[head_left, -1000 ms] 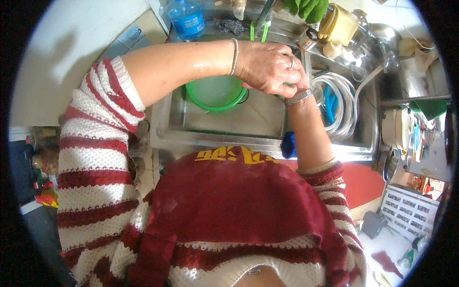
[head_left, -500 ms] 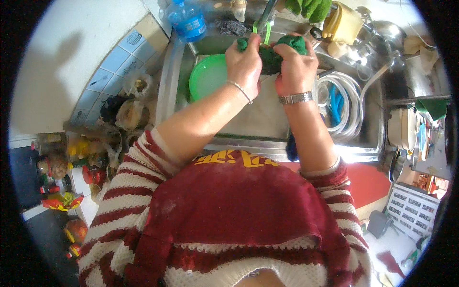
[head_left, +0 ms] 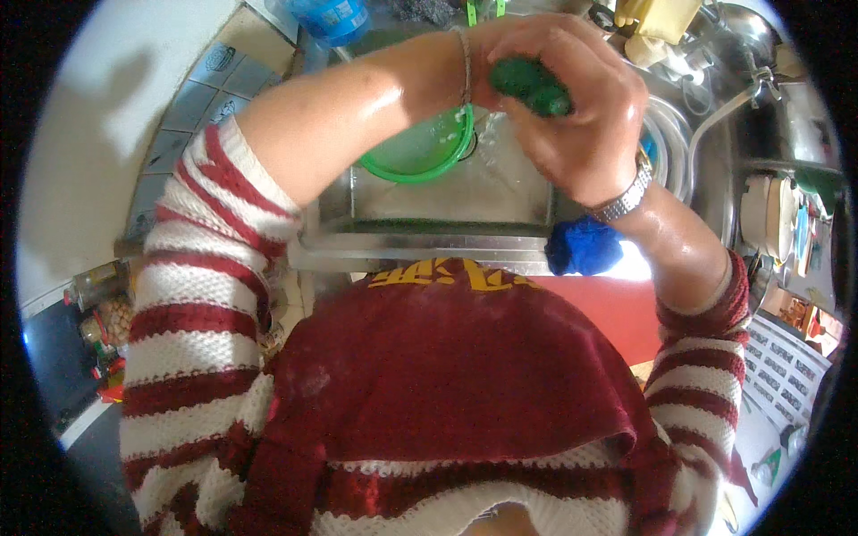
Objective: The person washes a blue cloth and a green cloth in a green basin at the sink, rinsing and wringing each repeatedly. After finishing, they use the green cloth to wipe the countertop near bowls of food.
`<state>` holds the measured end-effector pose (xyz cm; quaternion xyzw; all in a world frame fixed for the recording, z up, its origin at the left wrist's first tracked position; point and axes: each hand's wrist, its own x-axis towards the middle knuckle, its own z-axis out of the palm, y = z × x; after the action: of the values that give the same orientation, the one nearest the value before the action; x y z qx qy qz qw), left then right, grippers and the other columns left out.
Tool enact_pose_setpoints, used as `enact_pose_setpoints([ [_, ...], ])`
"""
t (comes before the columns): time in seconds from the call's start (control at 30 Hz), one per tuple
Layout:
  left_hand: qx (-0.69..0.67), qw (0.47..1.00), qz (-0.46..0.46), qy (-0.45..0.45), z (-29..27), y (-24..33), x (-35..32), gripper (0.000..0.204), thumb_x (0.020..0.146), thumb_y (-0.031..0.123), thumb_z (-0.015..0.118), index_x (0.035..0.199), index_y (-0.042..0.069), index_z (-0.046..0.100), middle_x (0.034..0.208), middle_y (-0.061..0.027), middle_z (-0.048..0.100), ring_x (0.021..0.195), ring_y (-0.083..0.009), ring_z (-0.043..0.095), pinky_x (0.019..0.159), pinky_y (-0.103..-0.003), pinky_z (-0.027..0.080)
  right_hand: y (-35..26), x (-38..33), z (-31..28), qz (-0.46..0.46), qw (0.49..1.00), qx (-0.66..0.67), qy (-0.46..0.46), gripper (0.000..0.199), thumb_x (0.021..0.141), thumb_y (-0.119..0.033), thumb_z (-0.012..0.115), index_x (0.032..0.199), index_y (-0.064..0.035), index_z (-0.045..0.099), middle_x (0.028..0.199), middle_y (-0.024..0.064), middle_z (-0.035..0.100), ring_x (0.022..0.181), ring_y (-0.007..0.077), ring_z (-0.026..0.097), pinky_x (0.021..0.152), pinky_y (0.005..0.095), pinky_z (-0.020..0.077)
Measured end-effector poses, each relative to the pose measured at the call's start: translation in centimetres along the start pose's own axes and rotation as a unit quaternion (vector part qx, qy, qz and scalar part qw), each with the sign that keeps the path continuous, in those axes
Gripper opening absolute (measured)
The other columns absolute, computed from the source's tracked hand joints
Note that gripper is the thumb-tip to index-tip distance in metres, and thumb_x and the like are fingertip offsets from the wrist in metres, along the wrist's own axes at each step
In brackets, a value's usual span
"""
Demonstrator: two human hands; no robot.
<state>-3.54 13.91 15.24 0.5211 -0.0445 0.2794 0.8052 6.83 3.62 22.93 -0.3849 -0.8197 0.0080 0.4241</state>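
Green scrub pad (head_left: 529, 85) squeezed between both wet hands above steel sink (head_left: 429, 239). Right hand (head_left: 585, 116) closed around pad, left hand (head_left: 500, 40) pressing pad from behind. Green bowl (head_left: 418, 147) in sink below. Blue cloth (head_left: 583, 246) on sink edge.

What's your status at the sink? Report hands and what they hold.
Right hand and left hand both clamped on green scrubber. Held over steel sink. Green bowl below. Nothing obstructing.
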Motion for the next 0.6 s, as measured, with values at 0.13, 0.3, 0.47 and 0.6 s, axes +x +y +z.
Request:
enact_pose_setpoints([
  [0.13,0.059,0.994,-0.089,0.022,-1.0,-0.9,1.6,0.032,0.092,0.032,0.056,0.107,0.005,0.063,0.106,-0.0083,0.066,0.097,-0.018,0.062,0.087,-0.034,0.05,0.2,-0.1,0.0,-0.083,0.996,-0.004,-0.026,0.036,0.054,0.004,0.07,0.089,-0.0053,0.067,0.092,0.011,0.066,0.086,0.0304,0.065,0.071,0.036,0.054],
  [0.3,0.119,0.953,-0.28,0.006,-2.0,-3.0,1.8,0.036,0.091,0.038,0.056,0.105,0.005,0.062,0.103,-0.0092,0.065,0.093,-0.0186,0.062,0.084,-0.035,0.05,0.7,-0.7,0.1,-0.176,0.977,-0.02,-0.115,0.044,0.044,-0.005,0.072,0.087,-0.0049,0.067,0.092,0.0093,0.064,0.08,0.0291,0.063,0.069,0.0358,0.0548],
  [0.47,0.118,0.885,-0.449,-0.015,-2.9,-6.6,0.5,0.041,0.091,0.044,0.055,0.104,0.005,0.062,0.101,-0.0102,0.065,0.089,-0.0192,0.062,0.08,-0.036,0.05,1.1,-3.0,2.6,-0.25,0.961,-0.049,-0.109,0.036,0.045,-0.013,0.062,0.079,-0.004,0.066,0.086,0.0078,0.06,0.077,0.0256,0.06,0.062,0.0344,0.0526],
  [0.6,0.05,0.856,-0.513,0.032,-4.2,-10.8,-1.4,0.045,0.09,0.048,0.055,0.103,0.006,0.062,0.099,-0.0109,0.065,0.086,-0.0197,0.062,0.076,-0.036,0.051,1.8,-6.9,6.1,-0.217,0.96,0.041,-0.172,0.021,0.055,-0.015,0.063,0.074,-0.0067,0.064,0.082,0.0055,0.056,0.074,0.023,0.055,0.056,0.0321,0.0482],
])
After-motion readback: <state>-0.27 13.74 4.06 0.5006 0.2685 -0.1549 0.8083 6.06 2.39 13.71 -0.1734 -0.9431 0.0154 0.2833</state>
